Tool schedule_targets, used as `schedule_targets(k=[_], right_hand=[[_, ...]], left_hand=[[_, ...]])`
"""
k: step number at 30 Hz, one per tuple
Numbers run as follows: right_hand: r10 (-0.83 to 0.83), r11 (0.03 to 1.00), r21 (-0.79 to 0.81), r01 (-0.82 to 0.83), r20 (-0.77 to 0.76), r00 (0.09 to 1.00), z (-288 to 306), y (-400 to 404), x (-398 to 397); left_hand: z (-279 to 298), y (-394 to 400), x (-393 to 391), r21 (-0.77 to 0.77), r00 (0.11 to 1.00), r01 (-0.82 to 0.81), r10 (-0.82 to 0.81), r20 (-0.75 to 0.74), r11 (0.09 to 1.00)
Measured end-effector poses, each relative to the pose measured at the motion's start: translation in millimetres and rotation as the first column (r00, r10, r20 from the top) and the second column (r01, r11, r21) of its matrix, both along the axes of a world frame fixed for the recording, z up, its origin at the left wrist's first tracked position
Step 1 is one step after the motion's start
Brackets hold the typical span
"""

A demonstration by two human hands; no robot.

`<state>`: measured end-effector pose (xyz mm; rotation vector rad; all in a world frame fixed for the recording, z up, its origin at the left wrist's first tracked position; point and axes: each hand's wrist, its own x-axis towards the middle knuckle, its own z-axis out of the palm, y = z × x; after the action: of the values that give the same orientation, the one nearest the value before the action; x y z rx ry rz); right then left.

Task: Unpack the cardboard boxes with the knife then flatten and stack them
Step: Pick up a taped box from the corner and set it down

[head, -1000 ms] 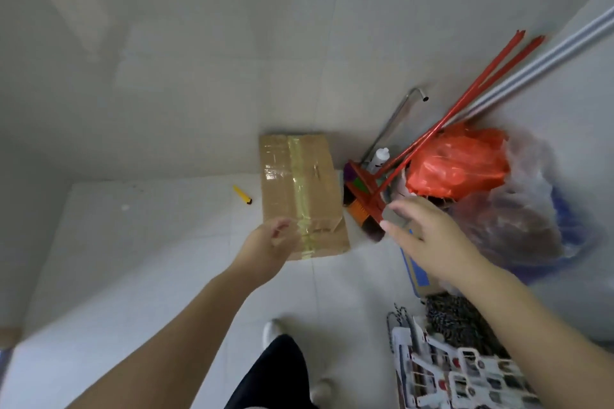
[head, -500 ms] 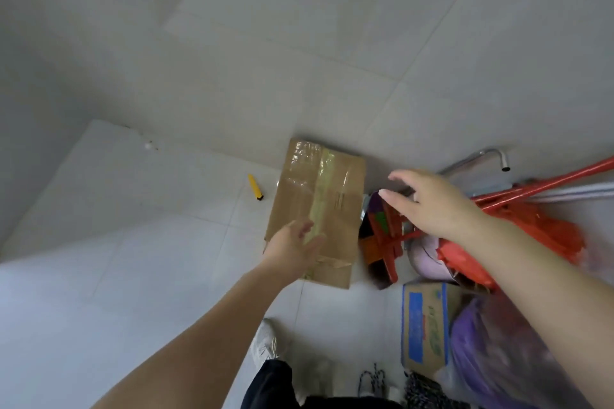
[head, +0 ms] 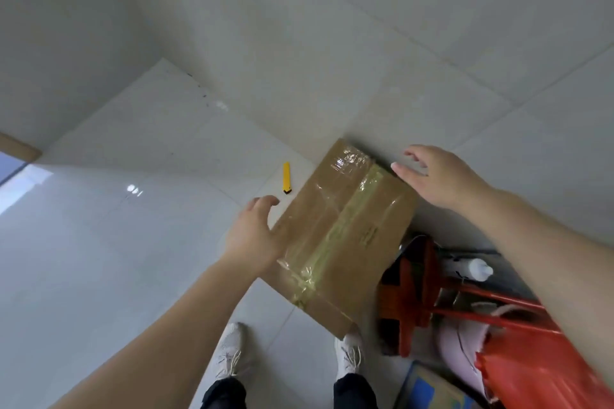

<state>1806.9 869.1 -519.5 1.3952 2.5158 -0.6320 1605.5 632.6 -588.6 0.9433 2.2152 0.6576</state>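
One taped cardboard box (head: pixel 345 229) on the white floor tiles (head: pixel 99 242), far end at the wall. Two hands: left hand (head: pixel 254 236) against the box's left edge, fingers loosely extended; right hand (head: pixel 438 176) spread above the far right corner, holding nothing. One yellow knife (head: pixel 286 178) on the floor just left of the box. Two white shoes (head: pixel 229 352).

Looks like a bare corner of a home, maybe a utility or storage nook. Glossy white floor tiles (head: pixel 109 242) run up to a plain tiled wall (head: pixel 365 43). Just below the right hand (head: pixel 442 176) there's a pile of cleaning stuff: a red broom and dustpan (head: pixel 412 292), a white bottle (head: pixel 471 271), a red plastic bag (head: pixel 538 372). A yellow utility knife (head: pixel 286 178) lies just beyond the left hand (head: pixel 254 236).
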Motion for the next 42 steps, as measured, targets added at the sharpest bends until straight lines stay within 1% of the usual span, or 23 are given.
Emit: schedule_targets(k=[2, 3, 5, 8, 10, 12, 14, 16, 18, 21, 24, 27, 28, 30, 32, 33, 34, 37, 42], right_hand=[[0.015, 1.0, -0.021, -0.014, 0.055, 0.998, -52, 27, 15], [0.038, 0.999, -0.028, -0.035, 0.101, 0.994, -78, 39, 22], [0.079, 0.996, -0.04, -0.073, 0.172, 0.982, -127, 59, 36], [0.081, 0.997, -0.021, -0.078, 0.206, 0.975, -189, 82, 51], [0.069, 0.997, 0.003, -0.071, 0.227, 0.972, -223, 92, 58], [0.018, 0.999, 0.03, -0.026, 0.235, 0.972, -251, 100, 65], [-0.042, 0.999, 0.041, 0.033, 0.233, 0.971, -275, 106, 70], [-0.067, 0.997, 0.058, 0.055, 0.238, 0.969, -293, 110, 71], [-0.078, 0.994, 0.092, 0.055, 0.26, 0.962, -306, 113, 68], [-0.089, 0.992, 0.107, 0.061, 0.28, 0.956, -320, 118, 63], [-0.133, 0.991, 0.053, 0.123, 0.273, 0.953, -325, 121, 60], [-0.216, 0.975, -0.005, 0.223, 0.231, 0.949, -328, 124, 64], [-0.235, 0.97, -0.008, 0.242, 0.224, 0.946, -330, 123, 66], [-0.254, 0.966, 0.0, 0.259, 0.211, 0.944, -332, 121, 70], [-0.267, 0.963, 0.02, 0.268, 0.193, 0.944, -335, 119, 73], [-0.275, 0.961, 0.028, 0.274, 0.186, 0.943, -335, 118, 74], [-0.284, 0.959, 0.031, 0.283, 0.182, 0.941, -335, 117, 74], [-0.3, 0.953, 0.011, 0.302, 0.159, 0.941, -334, 115, 76], [-0.348, 0.938, 0.023, 0.347, 0.032, 0.937, -331, 102, 71]], left_hand=[[-38, 4, 15, -0.059, 0.999, -0.042, 0.041, -0.031, 0.997], [-58, 7, 23, -0.089, 0.998, -0.04, 0.036, -0.045, 0.995], [-95, 15, 39, -0.144, 0.996, 0.021, -0.034, -0.088, 0.989], [-148, 20, 54, -0.235, 0.972, 0.117, -0.16, -0.174, 0.965], [-176, 14, 56, -0.276, 0.948, 0.123, -0.195, -0.251, 0.953], [-199, 10, 54, -0.287, 0.93, 0.122, -0.21, -0.3, 0.95], [-215, 11, 53, -0.336, 0.922, 0.127, -0.236, -0.307, 0.933], [-228, 12, 54, -0.391, 0.918, 0.133, -0.262, -0.298, 0.911], [-237, 14, 55, -0.421, 0.905, 0.166, -0.308, -0.295, 0.892], [-250, 14, 51, -0.486, 0.841, 0.254, -0.439, -0.316, 0.836], [-258, 5, 43, -0.529, 0.767, 0.339, -0.554, -0.324, 0.778], [-262, 1, 33, -0.528, 0.7, 0.386, -0.613, -0.366, 0.757], [-262, 0, 31, -0.526, 0.698, 0.388, -0.614, -0.369, 0.757], [-262, 1, 30, -0.515, 0.745, 0.356, -0.57, -0.348, 0.78], [-261, 2, 33, -0.496, 0.833, 0.284, -0.467, -0.295, 0.82], [-261, 3, 35, -0.477, 0.867, 0.253, -0.416, -0.274, 0.842], [-262, 4, 37, -0.461, 0.882, 0.235, -0.387, -0.268, 0.856], [-266, 5, 38, -0.45, 0.865, 0.243, -0.402, -0.301, 0.859], [-268, -5, 28, -0.377, 0.868, 0.254, -0.382, -0.318, 0.891]])
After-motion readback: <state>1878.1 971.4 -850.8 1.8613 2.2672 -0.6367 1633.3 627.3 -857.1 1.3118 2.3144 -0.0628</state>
